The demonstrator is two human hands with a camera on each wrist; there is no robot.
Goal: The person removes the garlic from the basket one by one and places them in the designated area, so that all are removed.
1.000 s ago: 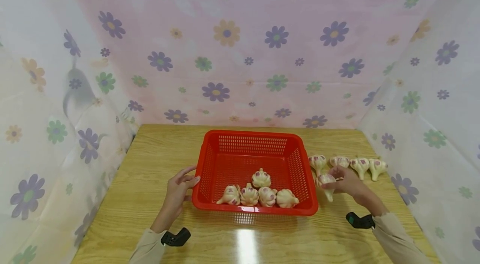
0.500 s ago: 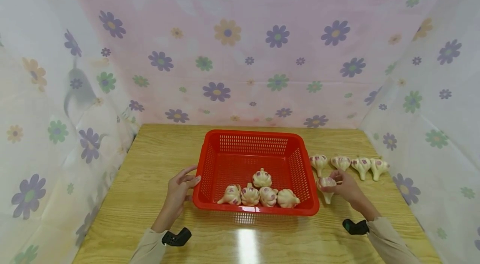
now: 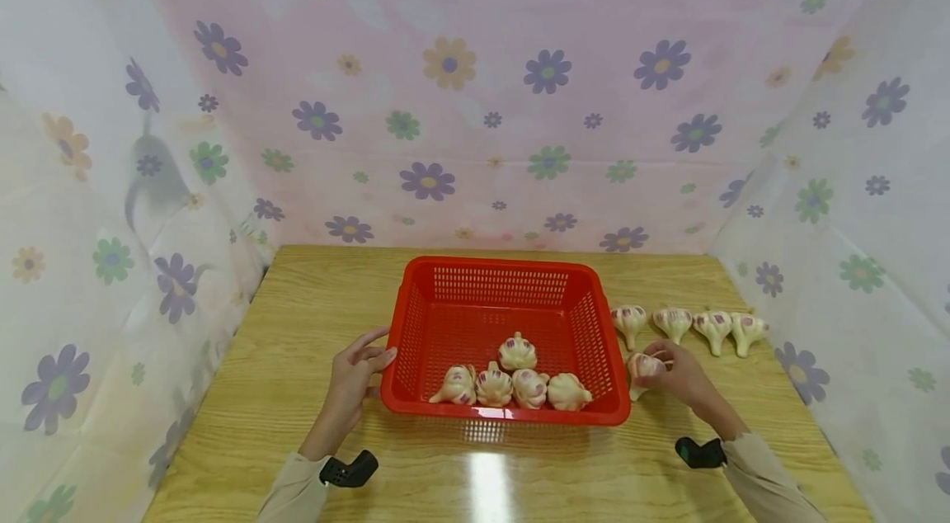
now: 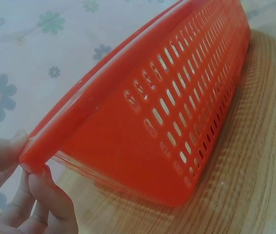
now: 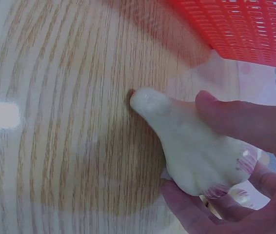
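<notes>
A red plastic basket (image 3: pixel 505 417) with slotted walls stands mid-table. My left hand (image 3: pixel 350 379) pinches its left rim; in the left wrist view the thumb lies over the rim (image 4: pixel 79 105) and the fingers curl beneath. Inside the basket, several garlic bulbs lie along the near side, one bulb (image 3: pixel 517 352) just behind the others. To the right of the basket, my right hand (image 3: pixel 681 379) grips a garlic bulb (image 3: pixel 644 372) between thumb and fingers. In the right wrist view this bulb (image 5: pixel 196 141) shows its pale stem pointing away from the palm, close over the wood.
Several more garlic bulbs stand in a row right of the basket, among them a bulb (image 3: pixel 629 323) close to its wall and a bulb (image 3: pixel 748 331) at the far right end. The wooden table (image 3: pixel 312 284) is enclosed by flowered cloth (image 3: pixel 497 94) behind and at both sides.
My right hand has shifted slightly left with the garlic bulb and turned it, so its stem now points down and left. My left hand and the basket have stayed put.
</notes>
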